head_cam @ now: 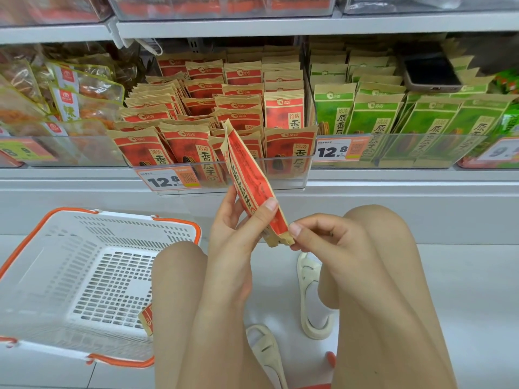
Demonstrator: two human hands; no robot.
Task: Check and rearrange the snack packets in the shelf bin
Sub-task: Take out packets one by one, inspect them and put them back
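The red sunflower-seed packet [250, 183] sits at the frame's center, its long axis running from upper left to lower right, top edge toward the clear shelf bin [219, 175], bottom seal toward the knees. It is seen nearly edge-on: flat kraft-paper edges, red printed face, crimped tan seal. The left hand [238, 228] holds it, thumb pressed on the face, fingers behind. The right hand [323, 234] pinches the lower seal corner. The bin holds upright rows of matching red packets [196, 113]. At lower left stands a white perforated plastic basket [92, 276] with orange rim.
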